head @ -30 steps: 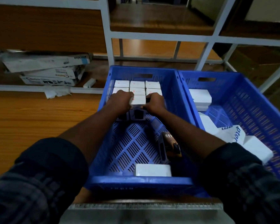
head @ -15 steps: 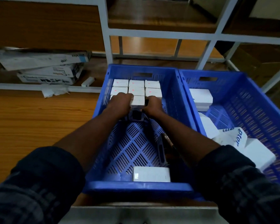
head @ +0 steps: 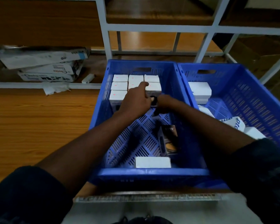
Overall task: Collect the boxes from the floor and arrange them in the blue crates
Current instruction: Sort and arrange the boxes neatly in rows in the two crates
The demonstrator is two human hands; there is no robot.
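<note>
The left blue crate (head: 97, 113) holds small white boxes (head: 120, 85) packed in rows against its far wall. My left hand (head: 134, 102) lies palm down over the middle box of the nearest row, index finger stretched onto the row behind. My right hand (head: 164, 105) is low just to its right, fingers curled against the dark-printed front of the boxes; whether it grips one is hidden. A dark box marked 65W (head: 168, 139) and a white box (head: 152, 162) lie loose near the crate's front wall. The right blue crate (head: 252, 94) holds a few scattered white boxes (head: 200, 91).
White metal shelf frames (head: 108, 46) stand behind the crates. Flat cartons (head: 48, 67) are stacked on the low shelf at the left, with a small white piece (head: 88, 78) beside them. Wooden boards (head: 39, 123) lie left of the crates. A metal edge (head: 144, 198) runs in front of them.
My left hand has slid right and uncovered the left box of the nearest row. My right hand has dropped lower, off the top of the middle box. The view has tilted slightly.
</note>
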